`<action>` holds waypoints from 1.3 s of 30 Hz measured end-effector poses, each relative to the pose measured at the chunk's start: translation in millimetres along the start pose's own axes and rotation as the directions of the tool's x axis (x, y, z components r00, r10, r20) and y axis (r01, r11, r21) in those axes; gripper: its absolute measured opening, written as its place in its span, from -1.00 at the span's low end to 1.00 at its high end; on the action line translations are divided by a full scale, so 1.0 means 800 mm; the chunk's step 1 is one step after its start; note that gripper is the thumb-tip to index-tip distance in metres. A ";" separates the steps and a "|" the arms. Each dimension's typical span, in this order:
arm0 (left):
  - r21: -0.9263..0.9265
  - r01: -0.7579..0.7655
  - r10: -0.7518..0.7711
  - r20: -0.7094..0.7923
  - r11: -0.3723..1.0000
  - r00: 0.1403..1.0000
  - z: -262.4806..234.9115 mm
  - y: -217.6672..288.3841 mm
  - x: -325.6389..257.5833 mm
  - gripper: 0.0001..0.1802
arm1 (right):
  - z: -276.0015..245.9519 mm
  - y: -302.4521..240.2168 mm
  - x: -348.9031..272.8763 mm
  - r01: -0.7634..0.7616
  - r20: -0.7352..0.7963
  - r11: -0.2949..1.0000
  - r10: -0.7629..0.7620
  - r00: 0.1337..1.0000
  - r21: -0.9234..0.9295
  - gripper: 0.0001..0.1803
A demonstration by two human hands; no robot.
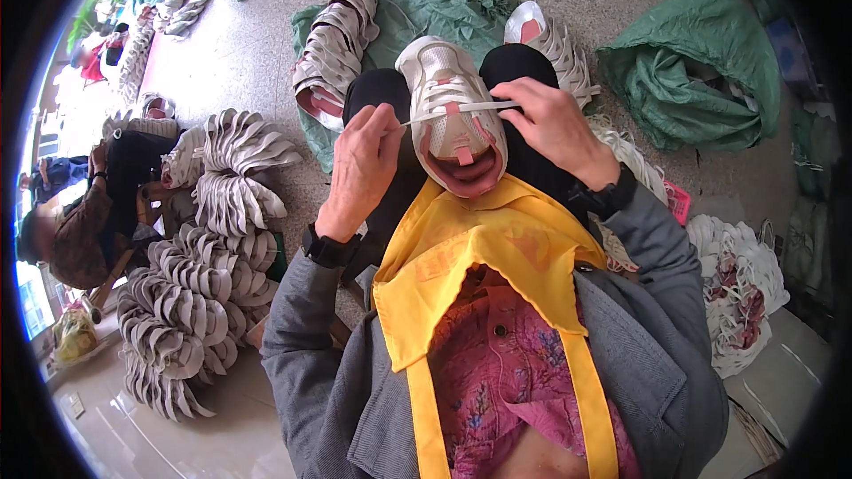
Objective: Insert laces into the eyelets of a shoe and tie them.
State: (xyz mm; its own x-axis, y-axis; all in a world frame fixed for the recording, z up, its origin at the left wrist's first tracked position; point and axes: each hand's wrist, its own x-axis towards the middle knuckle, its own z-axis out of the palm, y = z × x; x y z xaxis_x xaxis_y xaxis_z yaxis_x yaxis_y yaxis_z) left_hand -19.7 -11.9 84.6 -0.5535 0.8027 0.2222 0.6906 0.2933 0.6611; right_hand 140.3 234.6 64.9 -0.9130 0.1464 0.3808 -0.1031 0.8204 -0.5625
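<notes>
A cream and pink shoe upper (451,71) rests between my knees, its toe pointing away and its pink-lined opening toward me. White lacing crosses its front. One white shoelace (472,106) stretches nearly level across the pink tongue, between my two hands. My left hand (362,164) is closed in a pinch on the lace's left end, beside the upper. On the other side my right hand (555,129) pinches the right end between thumb and fingers. The yellow apron (479,222) on my lap meets the heel end of the upper.
Stacked uppers (333,49) and another stack (555,53) lie on a green sheet (408,13) ahead. A green sack (688,71) stands far right, above a white lace bundle (737,293). Many nested uppers (191,293) are piled left, near another seated person (75,239).
</notes>
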 end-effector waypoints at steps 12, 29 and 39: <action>0.217 -0.064 0.067 -0.004 0.974 0.998 -0.037 -0.015 -0.008 -0.87 | -0.047 0.012 -0.019 -0.155 -0.028 0.988 0.156 0.987 0.017 -0.89; 0.416 0.404 -0.371 -0.162 0.814 0.914 -0.192 -0.152 -0.071 -0.90 | -0.167 0.151 -0.132 -0.628 -0.124 0.776 0.630 0.767 0.059 -0.81; 0.422 0.498 -0.396 -0.310 0.757 0.864 -0.276 -0.214 -0.115 -0.82 | -0.217 0.226 -0.196 -0.715 -0.137 0.699 0.711 0.690 0.026 -0.78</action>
State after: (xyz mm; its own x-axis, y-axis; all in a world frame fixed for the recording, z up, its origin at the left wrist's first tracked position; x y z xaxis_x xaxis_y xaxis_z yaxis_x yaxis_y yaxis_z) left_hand -189.9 -250.3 109.0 -0.8961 0.4170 0.1521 0.4439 0.8413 0.3086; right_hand 333.5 456.3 30.8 -0.6489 0.7600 -0.0369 0.5705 0.4538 -0.6845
